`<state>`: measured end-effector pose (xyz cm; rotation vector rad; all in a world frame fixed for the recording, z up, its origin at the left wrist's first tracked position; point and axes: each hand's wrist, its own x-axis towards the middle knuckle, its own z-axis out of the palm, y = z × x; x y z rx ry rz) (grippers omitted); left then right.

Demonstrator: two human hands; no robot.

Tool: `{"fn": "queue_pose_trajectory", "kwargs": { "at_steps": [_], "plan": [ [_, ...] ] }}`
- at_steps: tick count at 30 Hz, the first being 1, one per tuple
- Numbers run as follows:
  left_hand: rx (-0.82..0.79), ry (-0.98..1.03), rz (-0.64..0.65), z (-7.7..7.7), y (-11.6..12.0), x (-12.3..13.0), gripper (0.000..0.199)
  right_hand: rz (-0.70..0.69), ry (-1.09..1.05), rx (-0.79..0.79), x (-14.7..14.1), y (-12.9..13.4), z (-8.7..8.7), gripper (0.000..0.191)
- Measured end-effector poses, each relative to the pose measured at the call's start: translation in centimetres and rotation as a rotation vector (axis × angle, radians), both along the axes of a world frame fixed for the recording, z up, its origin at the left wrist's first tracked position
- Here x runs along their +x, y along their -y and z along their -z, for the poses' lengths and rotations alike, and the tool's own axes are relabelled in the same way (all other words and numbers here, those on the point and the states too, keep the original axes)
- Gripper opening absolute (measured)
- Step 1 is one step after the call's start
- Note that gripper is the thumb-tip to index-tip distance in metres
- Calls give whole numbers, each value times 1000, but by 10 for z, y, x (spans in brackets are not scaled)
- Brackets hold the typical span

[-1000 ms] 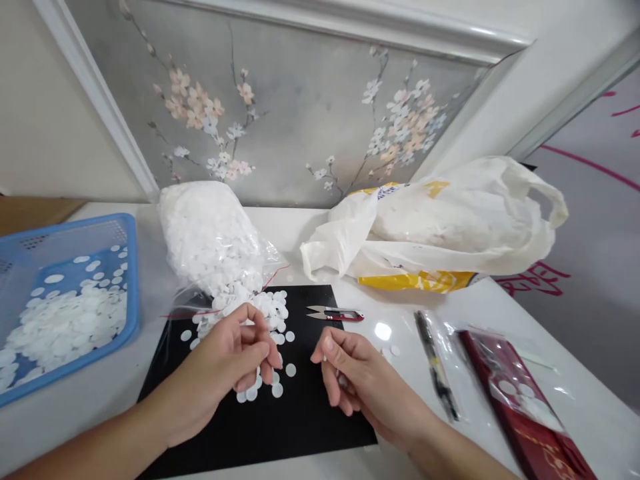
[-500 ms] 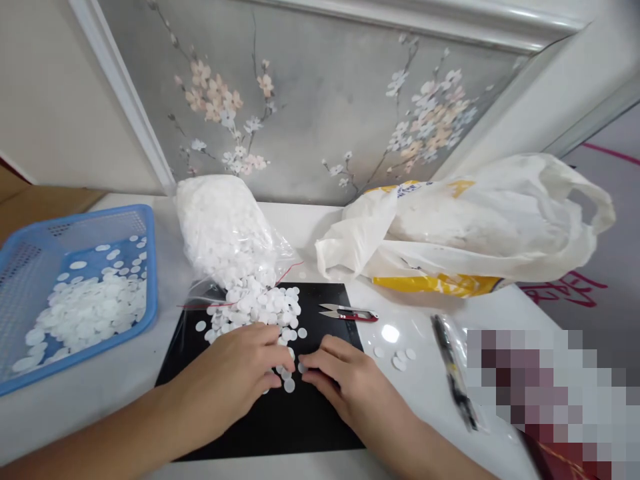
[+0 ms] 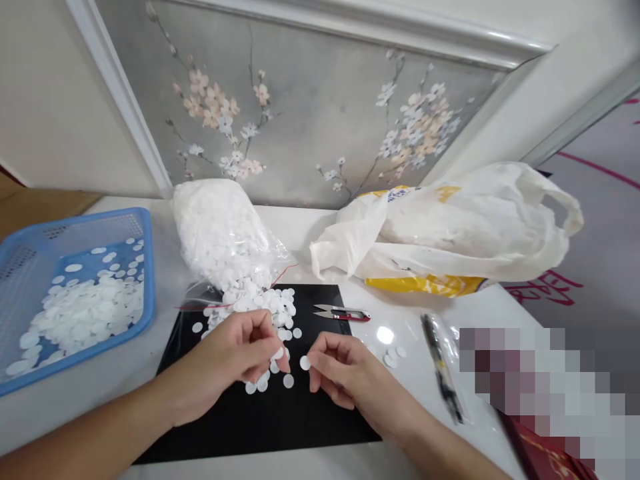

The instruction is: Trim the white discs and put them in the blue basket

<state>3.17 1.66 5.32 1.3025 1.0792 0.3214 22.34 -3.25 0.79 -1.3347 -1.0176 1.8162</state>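
Note:
My left hand (image 3: 250, 350) is pinched on a small white disc (image 3: 277, 355) above the black mat (image 3: 300, 427). Facing it, my right hand (image 3: 340, 370) pinches another white disc (image 3: 305, 363) between thumb and forefinger. Loose discs lie under and around my left hand, one (image 3: 289, 381) between the two hands. Behind them, a pile of discs (image 3: 283, 307) spills from the mouth of a clear zip bag (image 3: 220, 227) full of them. A pair of thread snips (image 3: 345, 313) with a red handle lies at the mat's back right edge.
A blue plastic basket (image 3: 149, 267) holding many discs stands on the left of the white table. A white and yellow carrier bag (image 3: 450, 233) lies at the back right. Several discs (image 3: 391, 360) and a clear packet with black pens (image 3: 443, 370) are on the right.
Both hands have lifted a little from the mat, each with a disc now showing in its fingertips. The view has shifted slightly, and some discs beneath my left hand are uncovered.

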Motion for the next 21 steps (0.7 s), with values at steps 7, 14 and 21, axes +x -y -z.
{"fn": "queue_pose_trajectory", "kwargs": {
  "at_steps": [7,14,21],
  "plan": [
    [-240,180,-108,-1,-2,0,3,65,-236,-49,-1,-1,0,33],
    [-205,126,-35,5,7,-21,21,66,-316,15,5,-4,-3,12],
    [194,-230,119,16,18,-40,7,-209,374,293,-2,-4,-7,9]
  ]
}}
